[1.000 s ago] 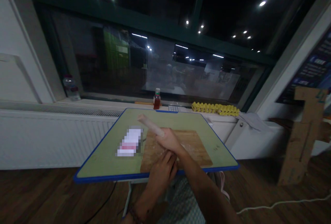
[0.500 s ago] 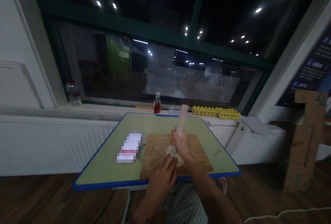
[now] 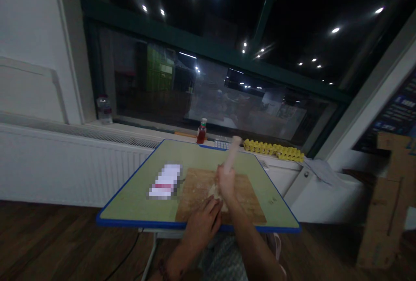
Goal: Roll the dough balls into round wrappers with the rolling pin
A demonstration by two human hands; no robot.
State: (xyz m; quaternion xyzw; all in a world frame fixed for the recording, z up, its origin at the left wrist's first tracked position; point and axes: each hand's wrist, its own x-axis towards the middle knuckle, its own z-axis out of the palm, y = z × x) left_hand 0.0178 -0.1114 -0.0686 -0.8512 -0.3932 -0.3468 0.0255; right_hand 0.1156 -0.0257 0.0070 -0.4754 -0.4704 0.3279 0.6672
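Note:
A pale cylindrical rolling pin (image 3: pixel 232 153) is in my right hand (image 3: pixel 225 182), its free end pointing up and away, leaning right. This hand is wrapped around the pin's lower part, over the wooden board (image 3: pixel 249 201). Pale dough (image 3: pixel 212 191) lies on the board, mostly covered by both hands. At its near side, my left hand (image 3: pixel 204 219) has its fingers bent down, close together, on the dough. How firmly they grip it is hidden.
The board rests on a green table with a blue rim (image 3: pixel 136 221). A blurred-out phone-like rectangle (image 3: pixel 166 180) lies left of the board. On the sill behind stand a red sauce bottle (image 3: pixel 201 132), a yellow egg-carton strip (image 3: pixel 273 150) and a clear bottle (image 3: pixel 104 110).
The whole view has tilted and shifted slightly. The rolling pin leans a little more to the right, and my right hand has turned with it. My left hand stays at the dough.

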